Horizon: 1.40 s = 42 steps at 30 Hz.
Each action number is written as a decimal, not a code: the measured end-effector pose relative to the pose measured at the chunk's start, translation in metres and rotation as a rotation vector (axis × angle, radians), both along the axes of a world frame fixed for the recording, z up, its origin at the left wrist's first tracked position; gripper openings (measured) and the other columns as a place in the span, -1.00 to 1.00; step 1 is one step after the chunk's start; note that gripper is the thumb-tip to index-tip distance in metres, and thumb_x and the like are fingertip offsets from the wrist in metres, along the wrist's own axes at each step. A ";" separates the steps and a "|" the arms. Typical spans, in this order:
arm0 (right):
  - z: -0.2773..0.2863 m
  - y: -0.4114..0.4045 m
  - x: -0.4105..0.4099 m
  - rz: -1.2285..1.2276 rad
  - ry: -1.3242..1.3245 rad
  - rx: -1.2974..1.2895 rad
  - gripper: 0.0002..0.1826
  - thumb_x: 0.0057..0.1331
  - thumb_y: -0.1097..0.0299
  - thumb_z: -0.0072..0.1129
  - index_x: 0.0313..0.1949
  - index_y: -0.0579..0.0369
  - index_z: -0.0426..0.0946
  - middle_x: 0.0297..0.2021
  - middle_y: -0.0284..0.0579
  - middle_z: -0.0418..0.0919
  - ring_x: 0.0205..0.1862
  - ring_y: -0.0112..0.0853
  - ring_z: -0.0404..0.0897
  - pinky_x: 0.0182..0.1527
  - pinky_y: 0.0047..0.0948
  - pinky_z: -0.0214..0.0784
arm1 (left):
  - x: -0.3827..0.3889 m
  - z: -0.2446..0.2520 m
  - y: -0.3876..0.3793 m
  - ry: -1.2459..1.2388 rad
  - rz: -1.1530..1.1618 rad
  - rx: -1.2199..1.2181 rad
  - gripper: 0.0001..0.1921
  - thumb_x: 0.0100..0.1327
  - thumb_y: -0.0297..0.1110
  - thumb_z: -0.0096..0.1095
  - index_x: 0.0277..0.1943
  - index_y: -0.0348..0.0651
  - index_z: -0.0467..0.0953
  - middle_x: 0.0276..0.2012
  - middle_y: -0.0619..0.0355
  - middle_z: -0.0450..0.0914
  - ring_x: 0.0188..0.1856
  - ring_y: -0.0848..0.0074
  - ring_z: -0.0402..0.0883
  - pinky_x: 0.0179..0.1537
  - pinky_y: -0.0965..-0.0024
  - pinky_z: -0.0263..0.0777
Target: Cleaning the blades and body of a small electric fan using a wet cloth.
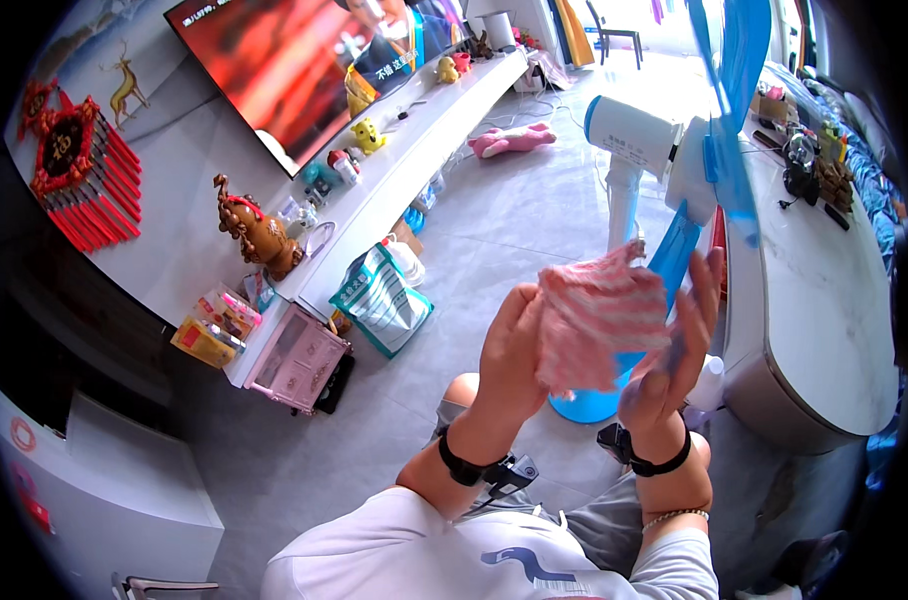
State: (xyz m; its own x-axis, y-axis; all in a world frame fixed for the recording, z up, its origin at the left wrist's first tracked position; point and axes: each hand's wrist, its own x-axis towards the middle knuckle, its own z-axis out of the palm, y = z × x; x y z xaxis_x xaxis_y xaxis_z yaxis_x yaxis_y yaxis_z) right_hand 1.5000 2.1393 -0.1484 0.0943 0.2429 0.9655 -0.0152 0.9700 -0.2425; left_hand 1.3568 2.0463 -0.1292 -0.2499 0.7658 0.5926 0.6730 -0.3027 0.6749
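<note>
A pink-and-white striped cloth (602, 319) hangs bunched in front of me. My left hand (510, 356) grips its left side, the fingers partly hidden behind the fabric. My right hand (675, 356) is at the cloth's right edge with fingers extended and apart; whether the palm touches the fabric is unclear. Just beyond both hands stands a white-and-blue electric fan (634, 139) with no front grille in view. Its blue blades (735, 82) are bare, and one lower blade passes behind the cloth and my right hand. The fan's blue base (583, 407) rests on the floor.
On the right is a marble-topped table (814, 322) holding cables and small items. A long white TV bench (416, 127) with figurines runs along the left wall. A teal-and-white bag (383, 300) and a pink drawer box (298, 360) stand by it. A pink plush toy (512, 140) lies on the floor.
</note>
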 end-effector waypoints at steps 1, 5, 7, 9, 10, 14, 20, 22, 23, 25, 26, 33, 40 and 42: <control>-0.003 0.005 0.003 -0.082 -0.086 -0.050 -0.40 0.50 0.22 -0.09 0.44 0.22 0.16 0.46 0.22 0.16 0.54 0.13 0.06 0.48 0.19 -0.09 | 0.006 0.005 0.006 -0.674 -0.292 0.031 -0.77 0.63 -0.24 -0.17 0.05 -0.21 0.36 -0.25 0.10 0.60 -0.34 0.57 0.62 -0.36 0.51 0.54; -0.013 -0.003 -0.021 0.393 0.148 -0.468 -0.30 0.47 0.42 -0.04 0.53 0.23 -0.02 0.56 0.12 -0.08 0.56 -0.07 0.02 0.50 -0.02 -0.03 | -0.004 -0.011 0.030 -1.167 -0.681 0.009 -0.71 0.54 -0.20 0.02 0.10 -0.22 0.41 -0.07 0.08 0.62 -0.11 0.50 0.66 -0.11 0.48 0.59; -0.017 -0.007 -0.019 0.386 0.109 -0.540 -0.29 0.46 0.43 -0.03 0.54 0.24 -0.03 0.56 0.15 -0.09 0.56 -0.04 0.01 0.50 -0.02 -0.03 | -0.003 -0.017 0.035 -1.053 -0.668 -0.011 -0.76 0.42 -0.40 0.21 0.08 -0.24 0.44 -0.07 0.12 0.60 -0.07 0.57 0.61 -0.07 0.53 0.52; -0.014 -0.008 -0.018 0.370 0.073 -0.620 -0.27 0.45 0.44 -0.02 0.54 0.24 -0.04 0.57 0.17 -0.11 0.57 -0.02 0.01 0.49 -0.03 -0.03 | 0.001 -0.012 0.039 -0.896 -0.622 0.024 -0.73 0.34 -0.47 0.28 0.06 -0.24 0.45 -0.04 0.12 0.58 -0.05 0.57 0.59 -0.04 0.52 0.49; -0.008 -0.010 -0.018 0.193 0.026 -0.453 -0.30 0.44 0.45 -0.03 0.52 0.26 0.01 0.56 0.24 -0.10 0.56 0.05 0.01 0.49 -0.02 -0.03 | 0.000 -0.010 0.042 -0.737 -0.570 0.062 -0.69 0.26 -0.54 0.36 0.03 -0.24 0.45 -0.02 0.13 0.57 -0.02 0.58 0.57 0.00 0.52 0.47; 0.003 -0.015 -0.006 0.002 -0.233 -0.187 -0.39 0.41 0.50 -0.05 0.44 0.33 0.21 0.52 0.42 -0.07 0.53 0.25 0.04 0.49 0.04 -0.07 | -0.005 0.004 0.055 -0.320 -0.363 0.178 -0.61 0.17 -0.54 0.44 0.03 -0.25 0.45 0.04 0.11 0.54 0.03 0.55 0.54 0.08 0.48 0.44; 0.000 -0.017 -0.013 0.094 -0.171 -0.243 -0.41 0.38 0.55 -0.07 0.41 0.35 0.28 0.51 0.47 -0.04 0.55 0.32 -0.06 0.51 0.10 -0.17 | 0.004 0.024 0.074 -0.582 -0.441 0.175 -0.53 0.21 -0.56 0.40 0.15 -0.22 0.38 0.04 0.08 0.55 0.06 0.49 0.59 0.11 0.45 0.50; -0.001 -0.016 -0.011 0.079 -0.207 -0.254 -0.41 0.37 0.57 -0.06 0.40 0.35 0.29 0.51 0.45 -0.04 0.54 0.33 -0.06 0.50 0.12 -0.14 | 0.002 0.030 0.082 -0.603 -0.449 0.142 -0.52 0.25 -0.57 0.36 0.19 -0.21 0.36 0.04 0.07 0.57 0.06 0.49 0.60 0.10 0.45 0.52; -0.001 -0.016 -0.011 0.078 -0.203 -0.256 -0.41 0.37 0.57 -0.06 0.40 0.35 0.29 0.51 0.45 -0.04 0.54 0.33 -0.06 0.50 0.12 -0.14 | -0.003 0.035 0.083 -0.944 -0.604 0.018 -0.57 0.30 -0.54 0.30 0.19 -0.20 0.36 0.04 0.07 0.57 0.06 0.49 0.61 0.10 0.44 0.53; -0.001 -0.015 -0.010 0.095 -0.205 -0.229 -0.41 0.35 0.57 -0.05 0.39 0.34 0.31 0.51 0.44 -0.03 0.54 0.34 -0.06 0.49 0.14 -0.13 | -0.005 0.045 0.078 -1.282 -0.753 -0.120 -0.62 0.36 -0.51 0.24 0.19 -0.19 0.36 0.05 0.08 0.57 0.06 0.49 0.62 0.11 0.44 0.54; -0.002 -0.014 -0.011 0.092 -0.202 -0.230 -0.41 0.35 0.57 -0.05 0.39 0.34 0.31 0.51 0.44 -0.03 0.54 0.34 -0.06 0.49 0.14 -0.13 | -0.002 0.054 0.075 -1.205 -0.765 -0.109 -0.65 0.40 -0.48 0.17 0.21 -0.19 0.37 0.06 0.08 0.57 0.06 0.49 0.62 0.12 0.44 0.55; -0.004 -0.009 -0.010 -0.033 -0.233 -0.167 -0.38 0.36 0.46 0.03 0.41 0.25 0.27 0.51 0.45 -0.03 0.54 0.39 -0.11 0.48 0.28 -0.19 | 0.012 0.065 0.064 -1.015 -0.701 -0.151 -0.64 0.47 -0.44 0.05 0.28 -0.24 0.35 0.08 0.11 0.59 0.07 0.53 0.62 0.12 0.48 0.53; -0.002 -0.012 -0.010 -0.182 -0.363 -0.139 -0.35 0.46 0.20 -0.03 0.46 0.22 0.19 0.49 0.47 0.01 0.54 0.40 -0.13 0.49 0.36 -0.35 | 0.005 0.064 0.055 -0.427 -0.358 -0.202 -0.79 0.49 -0.26 0.11 -0.05 -0.22 0.57 -0.17 0.25 0.53 -0.22 0.65 0.49 -0.17 0.56 0.36; -0.004 -0.013 -0.011 -0.226 -0.385 -0.134 -0.35 0.49 0.14 -0.07 0.45 0.25 0.19 0.48 0.47 0.02 0.54 0.40 -0.11 0.49 0.36 -0.36 | 0.003 0.066 0.056 -0.511 -0.572 -0.261 -0.76 0.50 -0.20 0.12 -0.20 -0.18 0.60 -0.30 0.30 0.46 -0.32 0.66 0.39 -0.23 0.53 0.28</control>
State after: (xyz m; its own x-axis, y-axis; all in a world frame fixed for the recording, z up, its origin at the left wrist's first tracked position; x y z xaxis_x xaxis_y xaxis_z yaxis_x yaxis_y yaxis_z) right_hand 1.4892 2.1260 -0.1522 -0.1995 0.3825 0.9022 0.3088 0.8983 -0.3126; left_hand 1.3595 2.1021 -0.0627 0.0311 0.9548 0.2957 0.0511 -0.2970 0.9535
